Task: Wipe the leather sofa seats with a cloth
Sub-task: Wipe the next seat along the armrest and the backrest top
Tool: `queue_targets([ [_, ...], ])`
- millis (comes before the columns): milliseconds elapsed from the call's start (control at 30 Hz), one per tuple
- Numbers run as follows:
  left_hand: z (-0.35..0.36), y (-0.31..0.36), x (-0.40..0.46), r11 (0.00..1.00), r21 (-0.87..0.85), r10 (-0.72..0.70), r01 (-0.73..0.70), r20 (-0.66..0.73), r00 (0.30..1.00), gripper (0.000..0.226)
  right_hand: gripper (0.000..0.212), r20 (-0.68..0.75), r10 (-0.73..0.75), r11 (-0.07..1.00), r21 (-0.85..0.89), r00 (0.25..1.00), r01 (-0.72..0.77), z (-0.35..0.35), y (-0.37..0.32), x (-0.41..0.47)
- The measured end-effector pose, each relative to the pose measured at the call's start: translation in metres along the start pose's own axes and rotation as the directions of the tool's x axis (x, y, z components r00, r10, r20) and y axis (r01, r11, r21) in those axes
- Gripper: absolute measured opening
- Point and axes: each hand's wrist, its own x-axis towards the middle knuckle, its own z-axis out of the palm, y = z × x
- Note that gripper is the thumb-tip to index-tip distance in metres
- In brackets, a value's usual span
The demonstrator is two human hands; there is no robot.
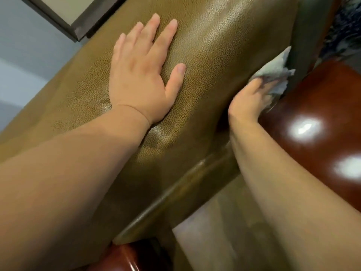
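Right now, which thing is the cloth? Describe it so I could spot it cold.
Start at the big olive leather cushion under the flat left hand. Follow its right edge to the gap beside the glossy reddish-brown armrest. There the right hand presses a crumpled cloth into the gap: pale grey-white and matte, the only soft rumpled thing among shiny surfaces.

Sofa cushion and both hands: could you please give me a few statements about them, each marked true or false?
1. The left hand lies flat with straight fingers on the olive leather cushion. True.
2. The right hand holds the cloth. True.
3. The cloth lies on the middle of the cushion top. False: it is at the cushion's right edge, beside the glossy red-brown armrest.
4. The left hand grips a spray bottle. False: it holds nothing.
5. The cloth is bright red. False: it is pale grey-white.
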Motion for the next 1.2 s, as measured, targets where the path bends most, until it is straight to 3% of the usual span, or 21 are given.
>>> queue_targets([
  [67, 0.0, -0.001, -0.001, 1.0, -0.007, 0.002, -0.002, -0.016, 1.0, 0.068, 0.064, 0.128, -0.095, 0.995, -0.026, 0.987, 0.099, 0.011, 0.016, -0.046],
  [133, 0.0, -0.002, -0.002, 1.0, -0.005, 0.003, -0.003, -0.023, 1.0, 0.068, 0.077, 0.385, -0.196, 0.958, -0.121, 0.902, 0.26, 0.035, 0.058, -0.124],
  [200, -0.001, 0.0, -0.001, 1.0, 0.009, -0.001, 0.001, -0.02, 1.0, 0.068, 0.078, 0.56, -0.139, 0.921, -0.23, 0.817, 0.315, 0.05, 0.097, -0.195],
  [267, -0.001, 0.002, -0.001, 1.0, -0.001, -0.002, 0.002, -0.015, 1.0, 0.067, 0.078, 0.611, -0.091, 0.929, -0.231, 0.786, 0.288, 0.049, 0.113, -0.223],
  [333, 0.0, -0.001, -0.002, 1.0, -0.009, -0.006, 0.006, -0.028, 1.0, 0.067, 0.086, 0.585, -0.085, 0.947, -0.205, 0.807, 0.248, 0.048, 0.109, -0.204],
  [433, 0.003, -0.002, -0.003, 0.999, 0.028, -0.017, 0.018, -0.032, 0.999, 0.067, 0.075, 0.353, -0.055, 0.988, -0.116, 0.934, 0.102, 0.041, 0.092, -0.127],
  [533, 0.003, -0.001, -0.001, 0.999, 0.036, -0.029, 0.03, -0.033, 0.999, 0.067, 0.073, 0.21, 0.021, 0.998, -0.064, 0.977, -0.008, 0.041, 0.082, -0.085],
  [633, 0.002, -0.001, -0.004, 0.999, 0.036, -0.019, 0.021, -0.046, 0.999, 0.067, 0.051, 0.389, 0.068, 0.991, -0.131, 0.919, -0.017, 0.051, 0.082, -0.14],
  [700, 0.001, -0.001, -0.002, 1.0, 0.026, -0.011, 0.012, -0.044, 0.999, 0.067, 0.058, 0.488, 0.124, 0.992, -0.087, 0.864, -0.094, 0.051, 0.097, -0.205],
  [767, 0.002, -0.001, -0.002, 0.999, 0.026, -0.02, 0.021, -0.029, 0.999, 0.068, 0.078, 0.567, 0.102, 0.991, -0.128, 0.817, -0.034, 0.052, 0.111, -0.241],
  [833, 0.002, 0.0, -0.001, 0.999, 0.033, -0.016, 0.016, -0.002, 1.0, 0.07, 0.086, 0.571, 0.132, 0.987, -0.156, 0.811, -0.051, 0.055, 0.109, -0.236],
  [967, -0.014, 0.005, -0.005, 0.998, 0.028, -0.052, 0.05, 0.058, 0.997, 0.073, 0.067, 0.436, 0.021, 0.997, -0.079, 0.9, 0.015, 0.029, 0.072, -0.182],
  [1067, -0.036, 0.001, -0.019, 0.975, -0.183, -0.102, 0.125, 0.135, 0.986, 0.066, 0.066, 0.344, -0.069, 0.989, -0.103, 0.936, 0.111, 0.017, 0.033, -0.155],
  [1100, -0.044, -0.011, -0.036, 0.967, -0.216, -0.099, 0.133, 0.161, 0.982, 0.063, 0.064, 0.366, -0.089, 0.98, -0.135, 0.926, 0.147, 0.02, 0.021, -0.166],
  [1200, -0.067, -0.079, -0.131, 0.998, -0.03, -0.049, 0.058, 0.258, 0.965, 0.069, 0.072, 0.514, -0.103, 0.954, -0.191, 0.852, 0.23, 0.042, 0.017, -0.261],
])
